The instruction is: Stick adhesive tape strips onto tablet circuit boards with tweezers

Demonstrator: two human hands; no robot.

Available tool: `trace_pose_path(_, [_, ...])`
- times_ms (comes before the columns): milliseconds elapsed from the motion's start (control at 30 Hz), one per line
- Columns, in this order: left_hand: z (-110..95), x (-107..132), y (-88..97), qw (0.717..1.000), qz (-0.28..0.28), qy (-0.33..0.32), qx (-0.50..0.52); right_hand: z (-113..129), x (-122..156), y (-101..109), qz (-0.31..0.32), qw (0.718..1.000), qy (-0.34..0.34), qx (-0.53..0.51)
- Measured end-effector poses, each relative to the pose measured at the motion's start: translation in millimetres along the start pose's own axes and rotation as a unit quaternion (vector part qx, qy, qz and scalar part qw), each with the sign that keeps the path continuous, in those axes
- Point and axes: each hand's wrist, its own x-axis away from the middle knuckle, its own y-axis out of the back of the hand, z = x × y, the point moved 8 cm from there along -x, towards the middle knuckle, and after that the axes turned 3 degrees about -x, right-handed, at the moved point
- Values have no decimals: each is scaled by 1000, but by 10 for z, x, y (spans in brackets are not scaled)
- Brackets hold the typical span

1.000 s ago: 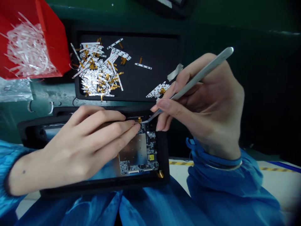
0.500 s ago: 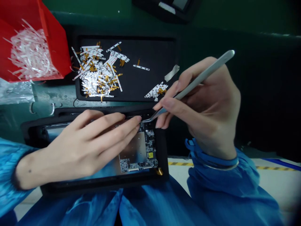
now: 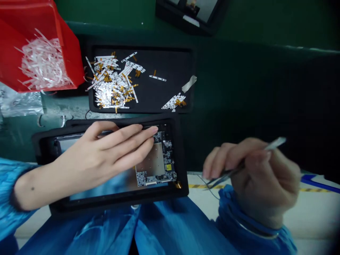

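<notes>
My left hand (image 3: 106, 156) lies over a tablet-like device, its fingers stretched out and the fingertips on the upper edge of a circuit board (image 3: 168, 152). Beneath the hand, part of the device's silvery panel (image 3: 106, 184) shows; the rest is covered. The device sits in a black foam tray (image 3: 183, 156). Off to the right of that tray, my right hand (image 3: 255, 173) is closed around metal tweezers (image 3: 276, 143), slightly blurred. Their tips point down and left, clear of the board. Whether anything is between the tips I cannot make out.
Behind stands a second black tray (image 3: 170, 53) with a heap of white strips with orange flex tails (image 3: 111, 85) and a smaller bunch (image 3: 174, 102). A red bin (image 3: 70, 53) of white shreds (image 3: 45, 63) is at the left. Another black tray (image 3: 183, 17) sits at the far edge.
My right hand has drawn back from the board, moving right and toward me with the tweezers. My left hand stays on the device. The view has shifted slightly.
</notes>
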Motion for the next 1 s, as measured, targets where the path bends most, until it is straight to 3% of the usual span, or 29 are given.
trace_pose_path(100, [88,26,-18,996,24,28,79,-32,289,-80,23,999,-40,23])
trace_pose_path(167, [171,9,29,988,14,54,142,-31,435,-159,32,993,-41,109])
trace_pose_path(333, [248,-123,150,986,-8,56,154,67,698,-257,-48,972,21,229])
trace_pose_path(533, [62,-189,100,996,9,-16,83,198,930,-405,-60,940,95,323])
trace_pose_path(767, [-283,-385,145,995,-18,-56,83,225,926,-569,-84,886,173,421])
trace_pose_path(867, [-386,-457,34,988,-12,-60,139,178,908,-597,-129,884,181,411])
trace_pose_path(1000, [-383,-476,-120,978,13,-29,205,104,877,-558,-187,903,152,357])
